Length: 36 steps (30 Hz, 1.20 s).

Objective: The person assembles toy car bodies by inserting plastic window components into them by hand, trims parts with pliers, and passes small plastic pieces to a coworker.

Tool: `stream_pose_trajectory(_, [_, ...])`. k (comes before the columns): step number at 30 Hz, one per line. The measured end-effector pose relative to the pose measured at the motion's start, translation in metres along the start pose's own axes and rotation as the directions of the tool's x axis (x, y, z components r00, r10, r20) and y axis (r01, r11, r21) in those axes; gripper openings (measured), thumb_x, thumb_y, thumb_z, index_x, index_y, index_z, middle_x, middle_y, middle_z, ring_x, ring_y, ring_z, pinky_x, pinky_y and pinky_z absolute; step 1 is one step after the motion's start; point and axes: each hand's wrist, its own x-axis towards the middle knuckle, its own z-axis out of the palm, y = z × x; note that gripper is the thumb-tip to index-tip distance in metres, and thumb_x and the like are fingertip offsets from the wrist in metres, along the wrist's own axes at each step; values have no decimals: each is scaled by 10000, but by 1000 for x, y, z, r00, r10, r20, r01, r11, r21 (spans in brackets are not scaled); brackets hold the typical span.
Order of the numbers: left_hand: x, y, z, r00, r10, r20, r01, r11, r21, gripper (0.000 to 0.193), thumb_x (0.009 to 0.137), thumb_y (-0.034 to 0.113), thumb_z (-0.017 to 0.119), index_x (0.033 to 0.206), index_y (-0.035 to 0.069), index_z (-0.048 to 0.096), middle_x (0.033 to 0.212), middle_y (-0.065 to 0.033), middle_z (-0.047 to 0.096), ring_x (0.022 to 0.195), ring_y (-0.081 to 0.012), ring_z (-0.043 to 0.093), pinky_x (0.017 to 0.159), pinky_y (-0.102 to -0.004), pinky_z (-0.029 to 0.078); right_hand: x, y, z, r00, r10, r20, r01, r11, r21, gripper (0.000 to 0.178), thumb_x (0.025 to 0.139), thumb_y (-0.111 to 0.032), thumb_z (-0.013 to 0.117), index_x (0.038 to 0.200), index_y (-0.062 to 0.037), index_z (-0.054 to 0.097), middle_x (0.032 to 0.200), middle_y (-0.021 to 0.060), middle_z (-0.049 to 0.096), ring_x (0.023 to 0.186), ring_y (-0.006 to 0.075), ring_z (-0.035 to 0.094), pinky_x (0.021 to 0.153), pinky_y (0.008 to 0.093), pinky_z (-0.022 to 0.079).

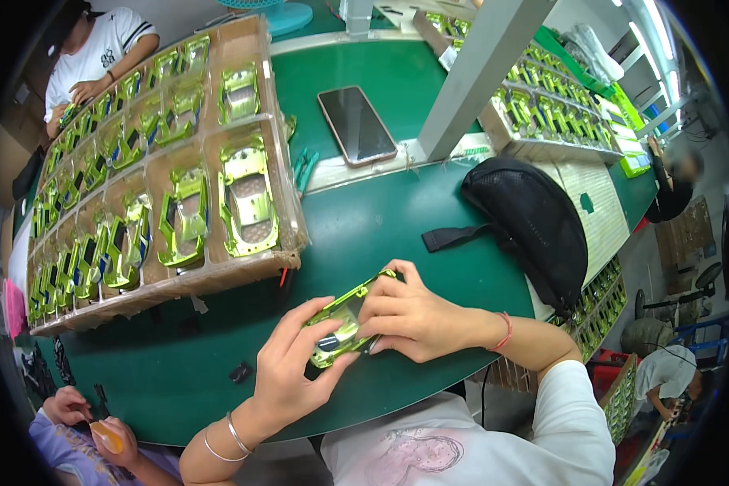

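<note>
A shiny lime-green toy car body shell (347,322) is held between my two hands above the green tabletop, tilted with its far end up to the right. My left hand (293,356) grips its near end, thumb and fingers on either side. My right hand (409,316) closes round the far end, with fingertips reaching into the shell's opening. A dark patch shows on the shell near my left fingers; what it is I cannot make out. Left of my hands stands a cardboard tray (255,263) of similar green shells in compartments.
A phone (356,125) lies beyond the tray, with green-handled pliers (305,170) near it. A black waist bag (535,223) sits on the right, beside a grey post (482,81). A small black part (240,373) lies left of my hands. Other people work at the far left and lower left.
</note>
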Motion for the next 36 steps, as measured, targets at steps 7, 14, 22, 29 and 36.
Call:
stream_pose_trajectory(7, [1, 2, 0, 999, 15, -35, -14, 1000, 19, 479, 732, 71, 904, 1149, 6, 676, 1285, -223, 660, 1109, -376, 696, 934, -418, 583, 0, -7, 0, 999, 34, -19, -34, 999, -1, 278, 804, -96, 807, 1058, -156, 710, 1043, -32, 621, 1044, 225, 554, 1053, 579, 326])
stream_pose_trajectory(14, [2, 3, 5, 999, -7, -54, 6, 1000, -12, 486, 709, 39, 903, 1140, 9, 679, 1289, -229, 654, 1136, -373, 689, 971, -421, 566, 4, -8, 3, 996, 58, -71, -59, 998, -23, 187, 859, -104, 772, 1028, -150, 706, 987, -10, 596, 1017, 246, 556, 1048, 627, 347])
stream_pose_trajectory(22, [-3, 6, 6, 998, -29, -59, 29, 1000, -10, 452, 718, 37, 896, 1116, 0, 687, 1289, -230, 651, 1137, -371, 687, 972, -418, 563, -1, -14, 12, 993, 58, -102, -68, 992, -102, 174, 860, -101, 770, 1013, -155, 708, 984, -24, 602, 988, 243, 558, 1033, 617, 356])
stream_pose_trajectory(29, [0, 5, 6, 994, -54, -97, 54, 999, 5, 453, 718, 47, 900, 1110, -8, 680, 1277, -223, 652, 1112, -372, 687, 947, -417, 564, 1, -11, 15, 976, 130, -174, -143, 987, -67, 176, 819, -107, 805, 961, -143, 707, 1042, -31, 645, 1026, 215, 555, 1086, 562, 261])
stream_pose_trajectory(36, [1, 4, 3, 997, -43, -63, 45, 998, 35, 406, 716, 53, 893, 1061, 4, 684, 1242, -231, 642, 1084, -375, 683, 926, -407, 562, 6, -14, 8, 982, 148, -116, -145, 989, 35, 307, 840, -355, 846, 904, -116, 665, 989, -13, 638, 1037, 214, 562, 1076, 536, 266])
